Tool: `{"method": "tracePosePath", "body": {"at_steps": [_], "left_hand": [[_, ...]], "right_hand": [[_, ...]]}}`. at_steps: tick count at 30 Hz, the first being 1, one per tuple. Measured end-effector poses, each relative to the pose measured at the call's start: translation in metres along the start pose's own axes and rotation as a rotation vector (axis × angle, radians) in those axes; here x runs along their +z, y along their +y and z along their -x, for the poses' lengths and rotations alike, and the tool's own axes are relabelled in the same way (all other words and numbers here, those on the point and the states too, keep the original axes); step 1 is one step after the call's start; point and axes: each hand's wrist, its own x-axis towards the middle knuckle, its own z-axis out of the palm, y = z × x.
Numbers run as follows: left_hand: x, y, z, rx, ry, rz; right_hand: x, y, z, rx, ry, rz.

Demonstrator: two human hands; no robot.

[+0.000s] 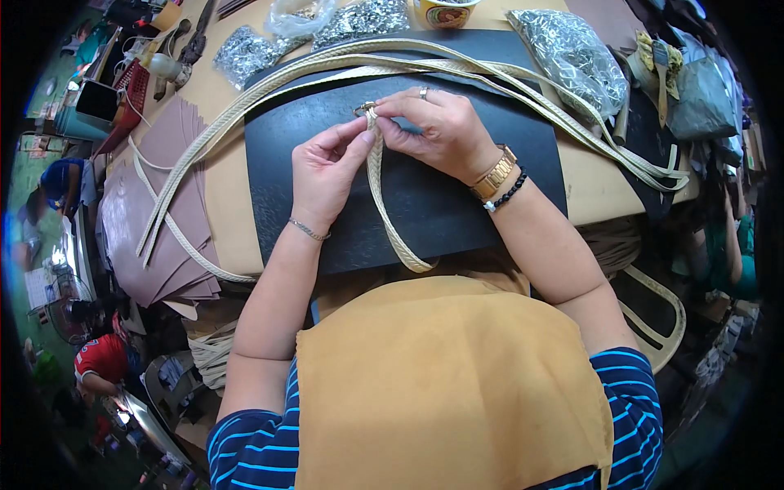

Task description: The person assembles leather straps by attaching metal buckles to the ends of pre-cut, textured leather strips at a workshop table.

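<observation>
Over a black work mat (pixel 482 192), my left hand (pixel 331 167) pinches a cream braided strap (pixel 377 184) near its upper end. My right hand (pixel 437 131) has its thumb and fingertips closed at that same end, against a small gold-coloured buckle (pixel 364 108). Part of the buckle is covered by my fingers, so how the strap runs through it cannot be made out. From my hands the strap hangs down across the mat and curls at the mat's near edge. Several more cream braided straps (pixel 359 53) lie in a long arc beyond my hands.
Clear bags of small metal hardware (pixel 572 61) stand at the far right, with more bags (pixel 362 23) and a tub (pixel 447 12) at the back. Mauve sheets (pixel 155 212) are fanned out at left. A brush (pixel 661 77) lies far right. People (pixel 104 363) sit beyond the table.
</observation>
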Motion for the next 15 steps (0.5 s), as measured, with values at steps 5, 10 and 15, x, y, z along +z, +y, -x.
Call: {"method": "tracePosePath", "body": {"at_steps": [5,10,15], "left_hand": [[0.0003,-0.0004,0.0013,0.008,0.017,-0.003],[0.0006,-0.0006,0.0002,0.002,0.033,-0.010],[-0.0005,-0.0008,-0.0005,0.016,0.037,0.012]], "right_hand": [[-0.0002,-0.0033,-0.0014,0.102,-0.016,-0.089],[0.0018,-0.0006,-0.0006,0.161,-0.015,-0.151],[0.0004,-0.0019,-0.0023,0.190,-0.019,-0.214]]}}
